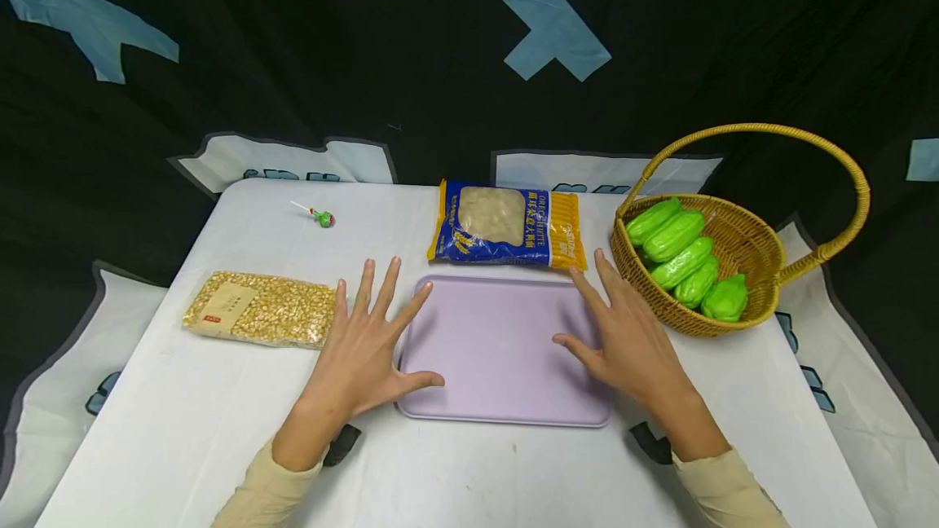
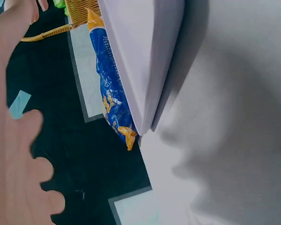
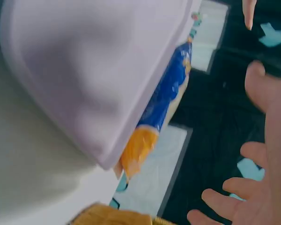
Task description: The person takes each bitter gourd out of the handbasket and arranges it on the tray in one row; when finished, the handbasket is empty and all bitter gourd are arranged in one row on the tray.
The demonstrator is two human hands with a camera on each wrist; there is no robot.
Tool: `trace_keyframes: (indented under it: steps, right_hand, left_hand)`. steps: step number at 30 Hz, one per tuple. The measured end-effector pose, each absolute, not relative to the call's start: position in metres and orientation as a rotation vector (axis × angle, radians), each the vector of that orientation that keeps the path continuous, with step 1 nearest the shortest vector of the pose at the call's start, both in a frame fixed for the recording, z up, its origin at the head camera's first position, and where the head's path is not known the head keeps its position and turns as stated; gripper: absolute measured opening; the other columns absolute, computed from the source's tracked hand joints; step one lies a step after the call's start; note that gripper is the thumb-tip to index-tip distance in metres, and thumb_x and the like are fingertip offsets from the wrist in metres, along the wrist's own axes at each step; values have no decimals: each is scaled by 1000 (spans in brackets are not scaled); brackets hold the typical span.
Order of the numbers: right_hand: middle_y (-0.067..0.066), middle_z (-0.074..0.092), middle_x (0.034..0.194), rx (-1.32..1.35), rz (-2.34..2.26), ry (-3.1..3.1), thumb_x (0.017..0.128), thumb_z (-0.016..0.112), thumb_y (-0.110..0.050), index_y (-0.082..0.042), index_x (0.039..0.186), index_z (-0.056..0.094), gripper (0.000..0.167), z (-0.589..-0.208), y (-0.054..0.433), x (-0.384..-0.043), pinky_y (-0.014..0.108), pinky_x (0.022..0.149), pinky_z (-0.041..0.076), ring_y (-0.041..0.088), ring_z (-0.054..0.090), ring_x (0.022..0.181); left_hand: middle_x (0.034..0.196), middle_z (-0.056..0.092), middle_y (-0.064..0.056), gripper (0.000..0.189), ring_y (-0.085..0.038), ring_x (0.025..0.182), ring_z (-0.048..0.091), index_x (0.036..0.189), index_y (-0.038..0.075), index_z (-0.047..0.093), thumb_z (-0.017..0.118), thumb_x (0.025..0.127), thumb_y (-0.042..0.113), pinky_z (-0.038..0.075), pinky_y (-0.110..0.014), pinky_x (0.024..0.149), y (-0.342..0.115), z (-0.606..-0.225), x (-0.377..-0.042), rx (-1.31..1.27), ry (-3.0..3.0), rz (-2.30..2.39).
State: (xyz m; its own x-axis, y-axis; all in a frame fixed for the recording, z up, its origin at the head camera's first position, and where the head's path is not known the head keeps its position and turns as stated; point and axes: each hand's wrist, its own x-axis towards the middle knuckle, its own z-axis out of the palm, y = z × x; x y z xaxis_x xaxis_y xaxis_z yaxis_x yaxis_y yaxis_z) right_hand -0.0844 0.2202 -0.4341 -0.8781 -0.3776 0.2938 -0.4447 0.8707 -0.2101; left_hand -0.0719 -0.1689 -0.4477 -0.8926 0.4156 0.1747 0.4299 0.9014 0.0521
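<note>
Above the left side of a pale purple tray (image 1: 506, 349) hovers my left hand (image 1: 363, 353), fingers spread and holding nothing. My right hand (image 1: 631, 332) is over the tray's right side, also spread with nothing in it. A bag of yellow grains (image 1: 286, 308) lies just left of my left hand, its right end partly covered by it. Behind the tray is a blue and orange pasta bag (image 1: 506, 226), near my right fingertips. The left wrist view shows the left hand (image 2: 18, 154) apart from the tray; the right wrist view shows the right hand (image 3: 257, 173) likewise apart.
At the right stands a wicker basket (image 1: 748, 243) with a tall arched handle, holding several green vegetables (image 1: 675, 235). A lollipop (image 1: 321, 218) in a green wrapper lies at the back left of the white table (image 1: 440, 479). A black patterned cloth (image 1: 411, 63) hangs behind.
</note>
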Motion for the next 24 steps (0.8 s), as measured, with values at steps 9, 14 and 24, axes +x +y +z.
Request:
trace_keyframes:
  steps: [9,14,24]
  right_hand:
    - [29,50,152,192,564,-2707,101,76,-36,-7,160,49,71,-411,265,-118,76,91,54,53,57,128]
    - [35,46,152,-32,588,-2715,104,68,-41,1,157,48,70,-405,291,-142,81,100,48,58,52,131]
    - [38,37,158,-277,616,-2829,103,55,-64,0,161,42,88,-408,305,-166,82,107,42,63,44,137]
  left_hand:
    - [176,32,-9,111,-42,143,56,168,28,41,67,80,90,60,-61,101,-184,-451,-61,-666,-2737,-405]
    - [168,48,-6,96,-37,120,70,156,21,59,80,81,77,66,-54,84,-193,-460,-56,-725,-2679,-548]
    - [164,52,-3,79,-30,141,60,144,23,69,92,78,60,62,-51,100,-205,-479,-45,-805,-2848,-704]
